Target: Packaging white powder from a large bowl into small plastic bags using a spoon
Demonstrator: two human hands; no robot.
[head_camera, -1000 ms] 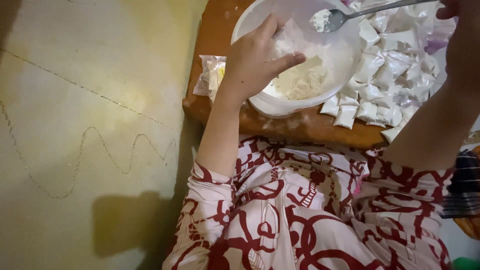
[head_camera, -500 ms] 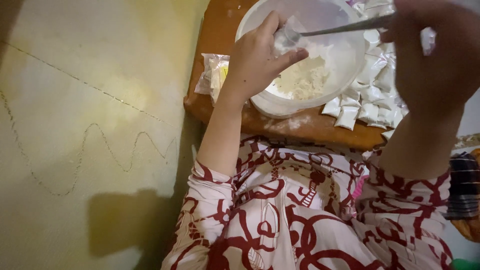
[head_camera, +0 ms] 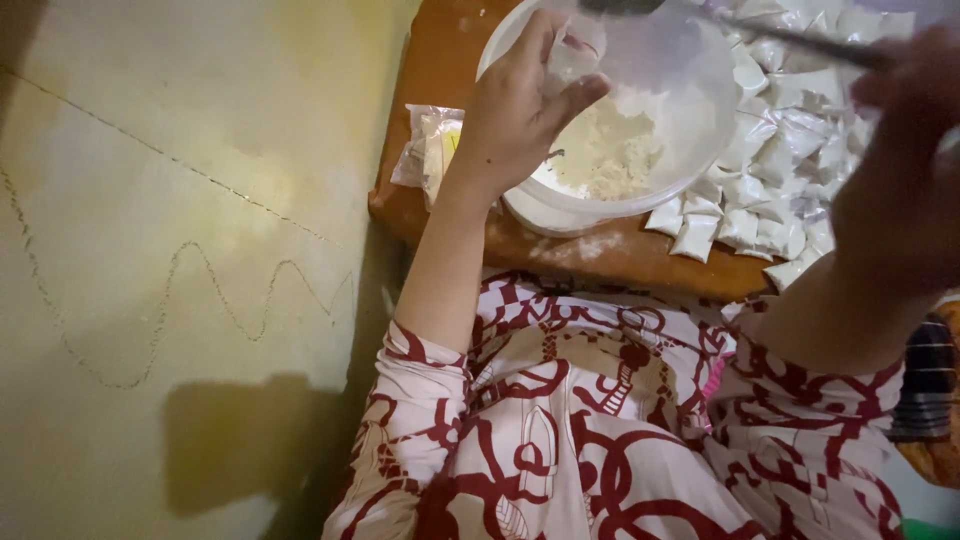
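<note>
Floor (head_camera: 150, 200) fills the left of the frame. At upper centre, left hand (head_camera: 515, 110) pinches a small clear bag (head_camera: 572, 58) open above the white bowl (head_camera: 690, 170) of powder (head_camera: 610, 150) on the counter (head_camera: 440, 60). At right, right hand (head_camera: 900, 150) grips a spoon (head_camera: 700, 15). Filled packets (head_camera: 790, 170) lie beyond. Best practice, judged: keep the bag mouth wide and over the bowl, tipping slowly.

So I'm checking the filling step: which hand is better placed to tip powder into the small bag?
Right hand, probably: it holds the spoon above the bowl, while the left hand holds the small bag.
</note>
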